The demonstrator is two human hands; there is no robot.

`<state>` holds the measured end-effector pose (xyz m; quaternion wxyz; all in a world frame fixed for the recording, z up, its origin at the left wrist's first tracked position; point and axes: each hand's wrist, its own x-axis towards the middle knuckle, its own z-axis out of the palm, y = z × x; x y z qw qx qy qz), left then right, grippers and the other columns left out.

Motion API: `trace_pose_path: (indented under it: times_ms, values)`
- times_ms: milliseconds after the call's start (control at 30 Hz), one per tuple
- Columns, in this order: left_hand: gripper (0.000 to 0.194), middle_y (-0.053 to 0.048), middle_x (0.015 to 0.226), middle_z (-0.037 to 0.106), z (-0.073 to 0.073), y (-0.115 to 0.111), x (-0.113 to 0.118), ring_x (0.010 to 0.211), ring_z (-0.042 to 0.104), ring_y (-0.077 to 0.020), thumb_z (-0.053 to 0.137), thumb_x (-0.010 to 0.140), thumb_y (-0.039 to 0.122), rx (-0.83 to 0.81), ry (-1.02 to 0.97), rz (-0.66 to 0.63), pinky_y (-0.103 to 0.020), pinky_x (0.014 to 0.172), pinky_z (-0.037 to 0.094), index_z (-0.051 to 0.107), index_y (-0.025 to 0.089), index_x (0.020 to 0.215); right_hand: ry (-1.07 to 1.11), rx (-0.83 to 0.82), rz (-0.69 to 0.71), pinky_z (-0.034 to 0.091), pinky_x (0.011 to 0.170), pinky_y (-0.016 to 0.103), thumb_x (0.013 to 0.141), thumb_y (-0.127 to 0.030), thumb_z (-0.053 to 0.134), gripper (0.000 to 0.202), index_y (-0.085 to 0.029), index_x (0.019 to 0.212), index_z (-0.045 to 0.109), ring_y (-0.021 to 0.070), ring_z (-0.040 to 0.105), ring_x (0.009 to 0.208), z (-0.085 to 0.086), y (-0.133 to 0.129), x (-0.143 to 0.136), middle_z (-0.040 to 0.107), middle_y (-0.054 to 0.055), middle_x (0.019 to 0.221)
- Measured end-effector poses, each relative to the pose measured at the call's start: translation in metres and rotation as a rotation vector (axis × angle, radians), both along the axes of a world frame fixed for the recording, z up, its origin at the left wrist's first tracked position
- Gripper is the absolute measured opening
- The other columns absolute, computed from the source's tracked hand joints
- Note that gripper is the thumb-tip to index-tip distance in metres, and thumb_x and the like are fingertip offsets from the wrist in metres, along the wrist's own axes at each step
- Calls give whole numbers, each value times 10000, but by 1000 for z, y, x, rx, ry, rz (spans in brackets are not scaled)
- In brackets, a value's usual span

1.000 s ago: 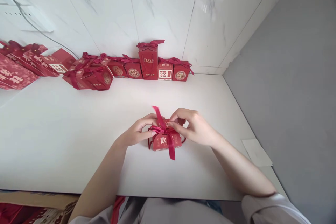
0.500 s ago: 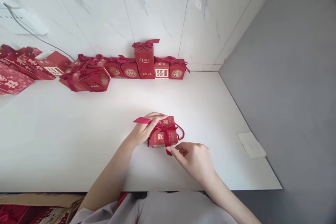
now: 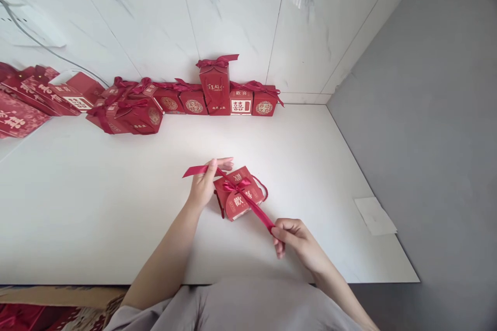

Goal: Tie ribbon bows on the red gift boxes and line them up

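Note:
A small red gift box [image 3: 244, 207] with pale lettering and a cord handle sits turned slightly on the white table. Across its top runs a red ribbon [image 3: 256, 210], tied in a small bow. One ribbon tail is pinched by the thumb and fingers of my right hand [image 3: 291, 238], stretched taut toward the lower right. My left hand [image 3: 205, 181], at the box's left side, holds the other tail under its thumb, and that tail's end sticks out to the left.
Along the marbled wall stands a row of red ribboned boxes [image 3: 171, 101]. Patterned red bags [image 3: 23, 114] lie far left, beneath a grey cable [image 3: 46, 46]. A white paper [image 3: 376, 215] rests by the grey partition [image 3: 427, 139]. An open cardboard box [image 3: 58, 296] sits below the table's front edge.
My right hand has moved right, drawing the ribbon tail out straight. My left hand has shifted left with the other tail. The box has turned, and the bow now looks smaller and tighter.

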<state>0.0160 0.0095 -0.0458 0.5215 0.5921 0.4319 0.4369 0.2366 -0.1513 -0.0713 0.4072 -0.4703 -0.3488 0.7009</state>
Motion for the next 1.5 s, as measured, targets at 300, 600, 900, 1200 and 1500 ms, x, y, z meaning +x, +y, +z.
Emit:
trace_pose_path:
  times_ms: [300,600,900,1200,1500]
  values:
    - [523,-77,819,715,-1,22,-18,659,664,-157,492,903,617,-152,-144,306,-242,555,514,712,160,1029,-143,176,-277,318,542,286,880,-315,590,370,-200,537,514,122,423,510,2,-6,57,584,5,509]
    - [524,-79,720,707,15,32,-46,460,591,-107,512,892,614,-131,-226,421,-192,392,398,694,131,983,-258,232,-608,269,541,309,848,-239,608,339,-206,532,491,136,461,534,9,-3,90,481,-15,529]
    - [464,34,343,401,42,21,-73,288,276,-78,504,903,592,-46,-241,245,-208,317,204,693,174,832,-273,298,-600,313,495,285,849,-330,648,397,-195,529,456,109,464,466,14,-4,114,384,-40,542]
    - [449,-153,977,718,57,6,-117,655,605,-244,659,768,616,-33,884,517,-297,495,401,743,201,918,-1066,65,42,509,757,377,896,-542,563,323,-283,1053,677,277,636,994,44,17,122,682,80,1141]
    - [409,-67,965,687,42,-8,-34,850,651,-226,502,901,560,17,707,-221,-287,696,494,713,224,802,-715,488,217,493,844,340,925,-460,565,277,-250,1092,632,211,640,965,59,61,40,700,53,1092]
